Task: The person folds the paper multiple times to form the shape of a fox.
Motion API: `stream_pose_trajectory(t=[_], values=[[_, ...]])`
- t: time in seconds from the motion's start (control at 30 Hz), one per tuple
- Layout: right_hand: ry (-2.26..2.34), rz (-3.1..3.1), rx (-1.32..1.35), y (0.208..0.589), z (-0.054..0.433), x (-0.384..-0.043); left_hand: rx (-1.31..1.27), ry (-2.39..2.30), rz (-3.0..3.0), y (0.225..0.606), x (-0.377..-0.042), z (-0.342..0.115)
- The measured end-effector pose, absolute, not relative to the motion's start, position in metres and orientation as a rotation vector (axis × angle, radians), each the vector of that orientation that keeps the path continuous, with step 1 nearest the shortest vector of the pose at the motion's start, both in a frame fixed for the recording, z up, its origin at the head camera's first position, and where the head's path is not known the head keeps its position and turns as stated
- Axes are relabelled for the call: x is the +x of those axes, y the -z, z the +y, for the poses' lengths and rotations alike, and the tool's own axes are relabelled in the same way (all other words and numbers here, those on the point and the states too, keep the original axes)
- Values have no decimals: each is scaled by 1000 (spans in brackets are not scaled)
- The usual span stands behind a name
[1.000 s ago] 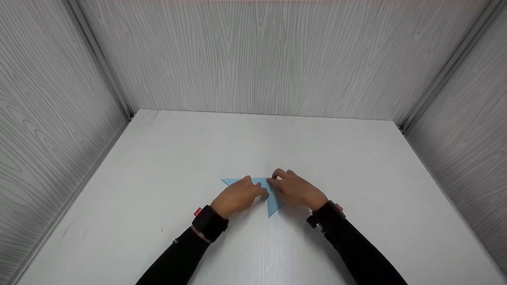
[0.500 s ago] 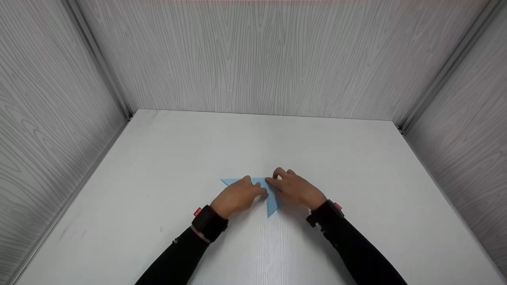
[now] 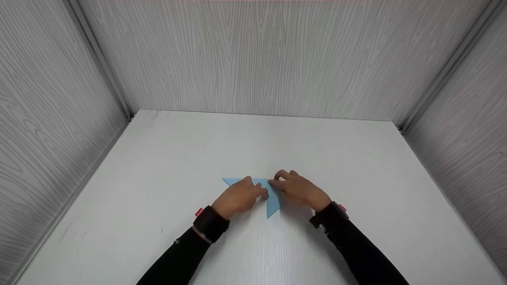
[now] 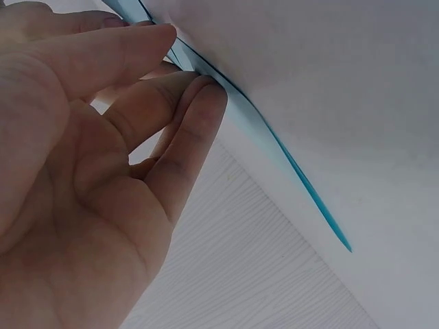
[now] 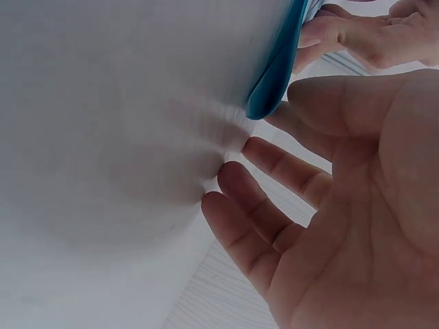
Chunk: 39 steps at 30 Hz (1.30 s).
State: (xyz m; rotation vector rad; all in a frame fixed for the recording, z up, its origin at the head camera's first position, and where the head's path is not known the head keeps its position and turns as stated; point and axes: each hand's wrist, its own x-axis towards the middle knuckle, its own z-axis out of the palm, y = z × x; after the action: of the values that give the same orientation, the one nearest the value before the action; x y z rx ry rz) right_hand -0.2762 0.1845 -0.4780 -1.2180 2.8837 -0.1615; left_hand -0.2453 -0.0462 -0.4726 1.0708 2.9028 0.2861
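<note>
A folded sheet of light blue paper (image 3: 273, 206) lies on the white table, one point reaching left and another toward the person. My left hand (image 3: 238, 196) rests over its left part, fingertips pressing it down. In the left wrist view, the left fingers (image 4: 195, 127) are gently bent against the paper (image 4: 305, 181). At the paper's upper right corner, my right hand (image 3: 299, 190) touches it with the index fingertip. The right wrist view has the thumb beside the paper's rounded edge (image 5: 271, 86), while the other right fingers (image 5: 236, 219) stand on the tabletop. My left hand hides the paper's middle.
The white tabletop (image 3: 198, 138) spreads around both hands. Grey wood-grain panels enclose it at the back (image 3: 257, 59), the left (image 3: 43, 118) and the right (image 3: 467, 138). Each wrist wears a black strap, the left one (image 3: 210, 223) with a small red tag.
My right hand has shifted very slightly to the right and toward the person along the paper's corner. The left hand and the paper stay almost where they were.
</note>
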Motion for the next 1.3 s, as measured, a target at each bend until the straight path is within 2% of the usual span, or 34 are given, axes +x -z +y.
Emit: stream_pose_trajectory(t=[1.3], values=[[330, 2790, -1157, 475, 230, -247, 866, -299, 2836, 468, -243, -41]])
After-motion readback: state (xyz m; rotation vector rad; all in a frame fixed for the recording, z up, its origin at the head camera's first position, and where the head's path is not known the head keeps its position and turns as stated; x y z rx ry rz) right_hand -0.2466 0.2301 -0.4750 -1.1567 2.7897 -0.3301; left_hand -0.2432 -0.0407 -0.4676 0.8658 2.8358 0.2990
